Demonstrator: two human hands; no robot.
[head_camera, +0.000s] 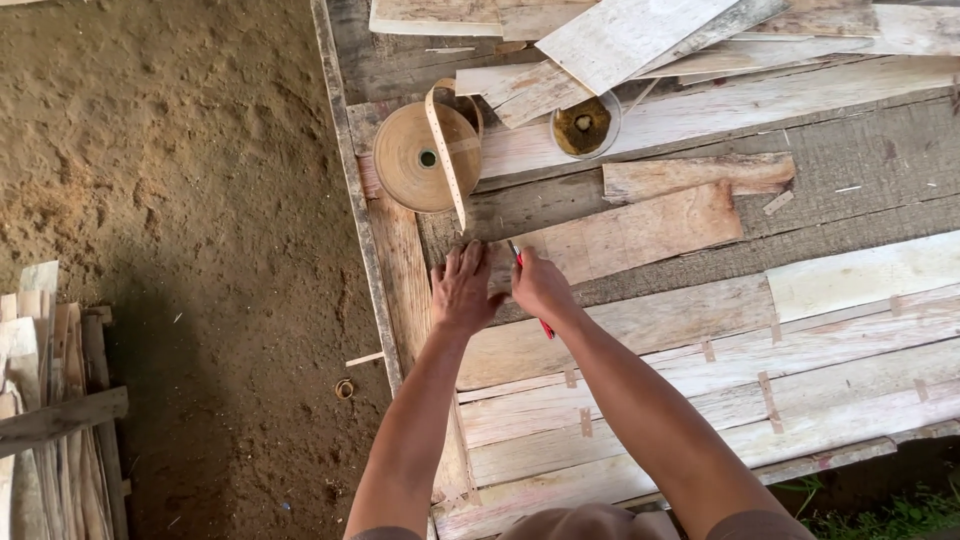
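Seen from above, both hands work at the near left part of a rough wooden table (860, 165) covered with thin veneer sheets. The left hand (463, 288) lies flat with its fingers (462, 255) spread and released, pressing down on the end of a brown paper tape strip (446, 160) where it meets the left edge of a reddish veneer sheet (640, 232). The right hand (541, 284) sits just beside it, touching or nearly touching, its fingers clenched around a red-handled cutter (546, 328) whose tip shows above the knuckles at the sheet's edge (the blade itself is too small to make out). The tape strip runs up from the hands to a tape roll (418, 157) lying flat on the table near its left rim. Just right of the roll stands a small round cup (584, 125) holding something dark yellow, partly tucked under pale boards. Nearer the person lie several long pale veneer strips (800, 355) joined side by side with short tape patches across the seams. Left of the table is bare dirt ground (170, 150), and a stack of wood pieces (50, 400) leans at the far left edge
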